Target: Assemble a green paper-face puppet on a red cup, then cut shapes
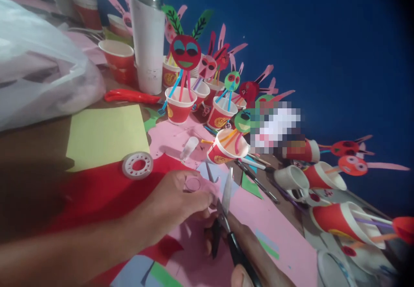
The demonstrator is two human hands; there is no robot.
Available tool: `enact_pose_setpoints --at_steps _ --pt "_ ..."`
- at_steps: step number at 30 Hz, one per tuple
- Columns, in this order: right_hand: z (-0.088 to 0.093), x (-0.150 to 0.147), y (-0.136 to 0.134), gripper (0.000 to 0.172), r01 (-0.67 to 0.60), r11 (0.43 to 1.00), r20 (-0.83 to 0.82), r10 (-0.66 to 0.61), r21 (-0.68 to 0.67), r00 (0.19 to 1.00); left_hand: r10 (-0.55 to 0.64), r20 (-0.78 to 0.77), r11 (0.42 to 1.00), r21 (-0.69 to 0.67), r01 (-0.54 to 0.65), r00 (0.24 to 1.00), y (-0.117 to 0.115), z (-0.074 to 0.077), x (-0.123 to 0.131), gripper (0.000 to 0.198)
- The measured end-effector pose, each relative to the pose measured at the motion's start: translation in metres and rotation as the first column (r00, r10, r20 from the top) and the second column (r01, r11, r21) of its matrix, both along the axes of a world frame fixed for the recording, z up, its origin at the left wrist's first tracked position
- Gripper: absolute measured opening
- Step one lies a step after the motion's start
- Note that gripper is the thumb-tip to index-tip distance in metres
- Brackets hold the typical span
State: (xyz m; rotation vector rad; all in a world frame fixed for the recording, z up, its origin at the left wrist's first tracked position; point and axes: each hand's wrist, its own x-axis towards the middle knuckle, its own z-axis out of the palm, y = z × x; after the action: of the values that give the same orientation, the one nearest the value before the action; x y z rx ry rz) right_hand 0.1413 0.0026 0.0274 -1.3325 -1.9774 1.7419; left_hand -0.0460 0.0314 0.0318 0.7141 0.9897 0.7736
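The right hand (pixel 250 259) grips one pair of black-handled scissors (pixel 227 195). Their long axis runs away from the person, with the blades parted and tips pointing up. The left hand (pixel 174 205) pinches one pink paper piece (pixel 194 184) beside the blades. One tape roll (pixel 137 165) lies near.

Pink paper scrap (pixel 198 186) with a drawn circle, pinched in the left hand (pixel 173 205); black-handled scissors (pixel 225 222) in the right hand (pixel 255 259), blades open at its edge.

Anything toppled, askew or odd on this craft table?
At the right, several red paper cups lie on their sides, their straw figures pointing sideways; the other cups stand upright. The scissors and pink paper look normal.
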Motion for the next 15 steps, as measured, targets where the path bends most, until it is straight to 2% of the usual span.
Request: enact_pose_setpoints --at_steps 2,6,11,15 --pt "-0.0020 -0.0014 0.0016 0.060 -0.019 1.000 0.010 0.019 -0.018 1.000 -0.001 -0.022 1.000 0.001 0.001 1.000 0.0006 0.0012 0.0001 0.009" --pt "0.0011 0.0010 0.0032 0.031 -0.037 0.999 0.036 0.038 -0.033 0.999 -0.011 -0.051 1.000 -0.024 0.009 0.999 0.0007 0.0002 -0.0005 0.007" --pt "0.0072 0.0050 0.0040 0.029 -0.037 0.999 0.081 0.039 -0.035 0.996 -0.050 -0.084 0.996 -0.073 0.044 0.995 -0.0004 -0.0041 -0.0006 0.009" --pt "0.0071 0.0025 0.0043 0.029 -0.016 0.999 0.114 0.021 -0.038 0.993 -0.033 -0.090 0.997 -0.066 0.027 0.995 -0.0002 -0.0030 0.0001 0.007"
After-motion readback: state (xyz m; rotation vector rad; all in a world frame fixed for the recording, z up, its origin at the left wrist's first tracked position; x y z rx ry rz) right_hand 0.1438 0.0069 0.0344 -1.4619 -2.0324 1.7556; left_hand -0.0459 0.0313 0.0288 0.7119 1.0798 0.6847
